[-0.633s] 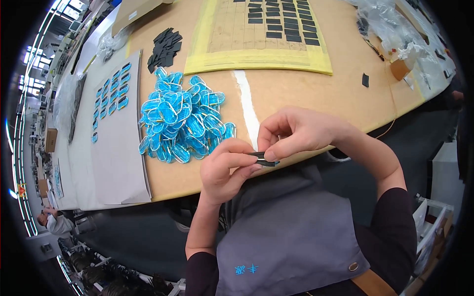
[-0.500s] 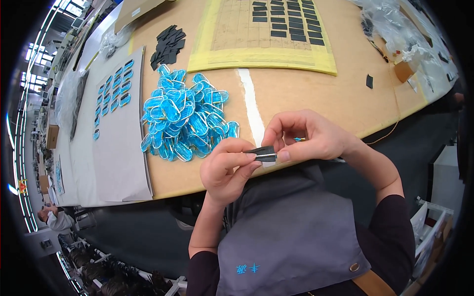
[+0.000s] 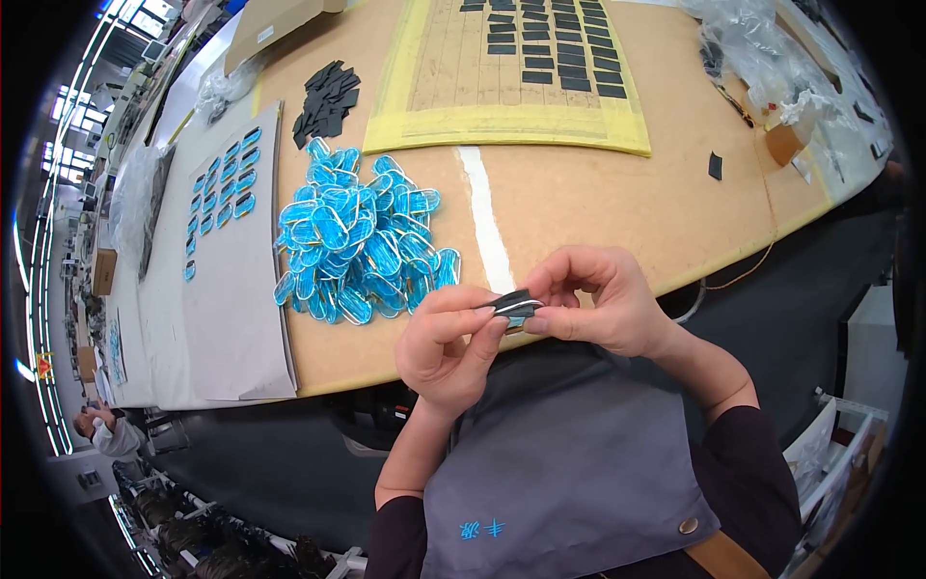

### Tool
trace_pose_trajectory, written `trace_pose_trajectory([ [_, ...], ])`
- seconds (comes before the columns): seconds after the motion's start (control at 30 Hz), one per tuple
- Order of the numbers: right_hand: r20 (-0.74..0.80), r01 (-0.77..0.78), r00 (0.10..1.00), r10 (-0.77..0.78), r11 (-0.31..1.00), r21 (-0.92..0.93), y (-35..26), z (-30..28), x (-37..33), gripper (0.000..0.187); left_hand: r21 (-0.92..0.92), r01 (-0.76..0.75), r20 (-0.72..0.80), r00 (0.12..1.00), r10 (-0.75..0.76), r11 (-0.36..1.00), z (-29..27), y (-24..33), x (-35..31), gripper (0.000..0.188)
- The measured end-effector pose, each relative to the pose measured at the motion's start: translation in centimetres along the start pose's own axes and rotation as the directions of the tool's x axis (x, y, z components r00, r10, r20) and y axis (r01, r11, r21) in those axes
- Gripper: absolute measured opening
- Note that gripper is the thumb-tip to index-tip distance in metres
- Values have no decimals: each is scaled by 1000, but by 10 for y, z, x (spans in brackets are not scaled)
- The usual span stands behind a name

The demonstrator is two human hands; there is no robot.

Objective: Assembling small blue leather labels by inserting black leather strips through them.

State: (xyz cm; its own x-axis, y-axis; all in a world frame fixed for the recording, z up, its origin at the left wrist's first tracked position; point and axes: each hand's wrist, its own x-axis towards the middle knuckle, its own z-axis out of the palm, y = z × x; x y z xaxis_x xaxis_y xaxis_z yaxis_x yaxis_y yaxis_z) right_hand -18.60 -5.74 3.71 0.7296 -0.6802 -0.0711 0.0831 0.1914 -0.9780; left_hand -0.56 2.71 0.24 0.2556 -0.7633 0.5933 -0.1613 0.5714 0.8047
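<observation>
Between both hands, over the table's near edge, is a small oval blue piece with a white rim and a black strip (image 3: 514,303) folded against it. My left hand (image 3: 446,349) pinches its left end between thumb and fingers. From the other side, my right hand (image 3: 603,301) grips the right end, thumb on the near side. Fingers hide part of the piece. To the left of the hands lies a heap of blue oval pieces with pale rims (image 3: 352,236). Behind that heap is a loose pile of black strips (image 3: 328,99).
A yellow-edged board (image 3: 506,138) at the back carries rows of black strips. On the left, a grey cardboard sheet (image 3: 236,318) holds rows of blue oval pieces with black strips (image 3: 228,191). One black strip (image 3: 715,166) and clear plastic bags (image 3: 762,58) lie at right.
My right hand has come down and its fingers have closed in on the piece. The held piece is tilted more, its right end turned, showing blue below the white rim.
</observation>
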Motion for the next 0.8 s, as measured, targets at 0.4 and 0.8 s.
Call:
trace_pose_trajectory([
  [0.4,-105,130,988,-115,980,154,21,15,-2,10,-63,40,-48,998,-43,997,11,0,-4,20],
  [0.8,-183,175,974,-136,960,217,23,17,1,11,-241,212,-73,969,-236,947,22,5,-2,19],
])
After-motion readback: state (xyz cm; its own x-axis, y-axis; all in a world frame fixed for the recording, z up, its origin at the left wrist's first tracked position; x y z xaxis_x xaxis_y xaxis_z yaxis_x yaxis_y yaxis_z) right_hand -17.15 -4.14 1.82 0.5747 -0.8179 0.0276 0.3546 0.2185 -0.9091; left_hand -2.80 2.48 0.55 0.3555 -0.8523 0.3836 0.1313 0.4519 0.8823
